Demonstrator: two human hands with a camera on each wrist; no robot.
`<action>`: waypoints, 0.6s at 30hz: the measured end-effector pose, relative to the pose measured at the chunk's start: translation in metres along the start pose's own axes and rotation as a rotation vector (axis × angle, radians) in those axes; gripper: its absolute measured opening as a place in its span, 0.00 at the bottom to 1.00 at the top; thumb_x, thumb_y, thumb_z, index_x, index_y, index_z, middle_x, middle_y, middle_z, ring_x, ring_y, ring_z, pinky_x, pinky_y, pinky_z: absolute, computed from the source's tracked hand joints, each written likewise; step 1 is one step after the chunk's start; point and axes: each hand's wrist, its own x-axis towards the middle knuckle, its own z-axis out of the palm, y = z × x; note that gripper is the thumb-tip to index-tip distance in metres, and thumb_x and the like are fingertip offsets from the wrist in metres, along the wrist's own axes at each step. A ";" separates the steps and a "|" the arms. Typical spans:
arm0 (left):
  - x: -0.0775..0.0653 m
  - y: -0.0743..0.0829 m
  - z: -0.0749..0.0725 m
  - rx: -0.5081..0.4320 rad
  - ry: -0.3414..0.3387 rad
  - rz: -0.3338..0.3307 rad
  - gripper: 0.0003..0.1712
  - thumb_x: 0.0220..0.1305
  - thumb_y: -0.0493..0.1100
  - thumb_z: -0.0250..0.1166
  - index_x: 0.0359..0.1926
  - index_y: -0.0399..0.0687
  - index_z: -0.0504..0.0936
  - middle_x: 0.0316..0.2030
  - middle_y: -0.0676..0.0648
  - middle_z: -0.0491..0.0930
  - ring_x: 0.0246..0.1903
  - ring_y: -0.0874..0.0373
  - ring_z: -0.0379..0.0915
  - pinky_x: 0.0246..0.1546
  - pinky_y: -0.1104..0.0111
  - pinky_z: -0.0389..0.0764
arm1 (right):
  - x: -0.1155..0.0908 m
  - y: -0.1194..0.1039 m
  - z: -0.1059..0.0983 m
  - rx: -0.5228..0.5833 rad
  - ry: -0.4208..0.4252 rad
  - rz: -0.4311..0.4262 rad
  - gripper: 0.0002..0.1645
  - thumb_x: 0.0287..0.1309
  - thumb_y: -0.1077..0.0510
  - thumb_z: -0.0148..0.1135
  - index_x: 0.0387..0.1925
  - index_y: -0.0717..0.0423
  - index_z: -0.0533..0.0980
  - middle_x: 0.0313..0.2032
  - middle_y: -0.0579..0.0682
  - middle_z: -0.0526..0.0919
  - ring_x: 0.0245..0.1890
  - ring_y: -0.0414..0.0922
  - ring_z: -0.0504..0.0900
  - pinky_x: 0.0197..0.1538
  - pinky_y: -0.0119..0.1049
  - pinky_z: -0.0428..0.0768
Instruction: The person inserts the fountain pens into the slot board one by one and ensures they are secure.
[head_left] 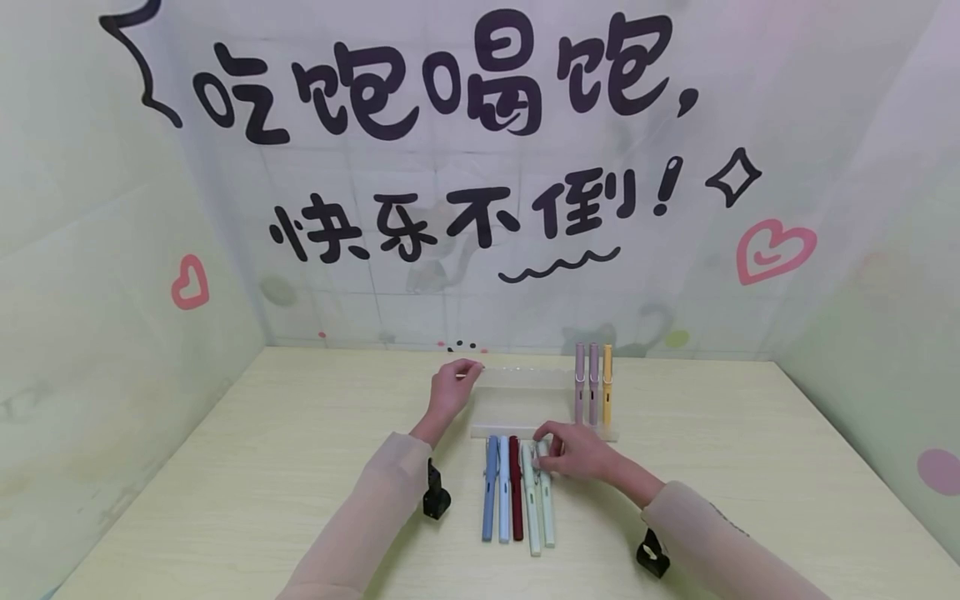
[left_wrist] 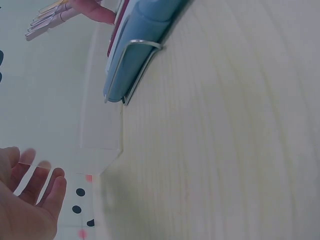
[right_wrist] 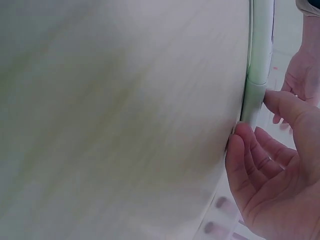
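My left hand pinches the upper left edge of a clear pen stand; its fingers show through the panel in the left wrist view. Two purple pens and a yellow pen stand upright at the stand's right end. With thumb and fingertips, my right hand pinches the capped end of the rightmost pale green pen. Beside it on the table lie another pale green pen, a dark red pen, a light blue pen and a blue pen.
A light wood-grain table carries everything. Behind the stand rises a pale printed backdrop with black lettering, and similar sheets close off both sides. The lying pens sit side by side just in front of the stand's base ledge.
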 end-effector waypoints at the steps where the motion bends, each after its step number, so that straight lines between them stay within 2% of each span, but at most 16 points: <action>1: 0.000 0.000 0.000 0.001 0.000 0.000 0.13 0.65 0.43 0.56 0.42 0.38 0.80 0.39 0.42 0.80 0.42 0.49 0.76 0.42 0.63 0.77 | 0.000 0.000 0.000 -0.002 -0.002 0.001 0.17 0.52 0.56 0.64 0.43 0.59 0.74 0.21 0.40 0.72 0.18 0.36 0.70 0.23 0.30 0.71; 10: -0.001 0.001 0.000 0.014 0.006 0.023 0.14 0.65 0.44 0.56 0.41 0.38 0.81 0.39 0.42 0.80 0.42 0.48 0.76 0.42 0.62 0.77 | 0.001 0.000 -0.001 -0.047 -0.025 -0.004 0.17 0.49 0.61 0.61 0.43 0.63 0.74 0.19 0.41 0.72 0.19 0.36 0.68 0.22 0.29 0.69; 18: -0.001 0.000 -0.001 0.012 0.004 0.026 0.14 0.65 0.43 0.56 0.41 0.37 0.80 0.39 0.41 0.80 0.42 0.48 0.76 0.42 0.62 0.77 | 0.000 0.000 0.001 -0.056 -0.010 0.011 0.13 0.49 0.61 0.61 0.39 0.59 0.75 0.19 0.41 0.72 0.17 0.36 0.67 0.21 0.28 0.68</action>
